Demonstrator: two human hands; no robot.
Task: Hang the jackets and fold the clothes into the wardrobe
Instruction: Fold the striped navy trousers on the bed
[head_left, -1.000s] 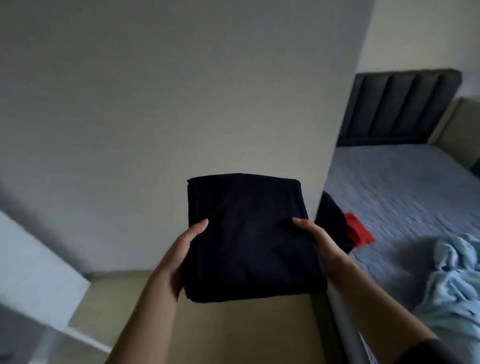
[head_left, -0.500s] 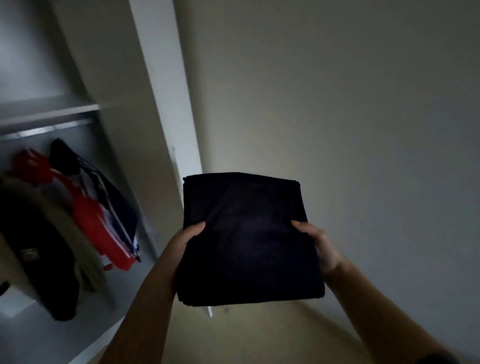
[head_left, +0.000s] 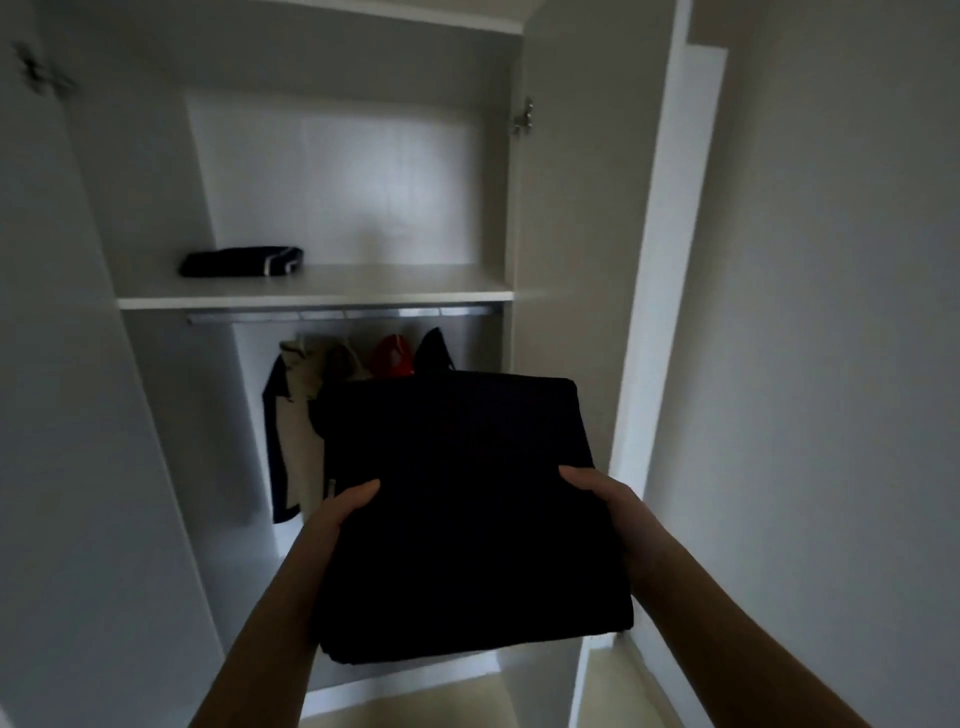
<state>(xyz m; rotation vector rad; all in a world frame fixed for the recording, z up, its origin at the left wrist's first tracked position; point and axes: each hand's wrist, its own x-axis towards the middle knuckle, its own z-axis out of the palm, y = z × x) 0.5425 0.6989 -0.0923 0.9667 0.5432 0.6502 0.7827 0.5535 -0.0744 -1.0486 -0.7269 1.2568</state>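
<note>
jackets (head_left: 296, 415) hang on the metal rail (head_left: 337, 314); one dark folded garment (head_left: 241, 261) lies on the white shelf (head_left: 405, 286). left hand (head_left: 337, 525) and right hand (head_left: 613, 509) grip a folded black cloth (head_left: 462, 519), thumbs on top, before the wardrobe, unshelved.

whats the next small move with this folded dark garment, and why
Probably lift the folded dark garment onto the shelf, right of the folded item there: left hand and right hand grip its sides, it is below shelf height, and that part of the shelf looks bare.
</note>
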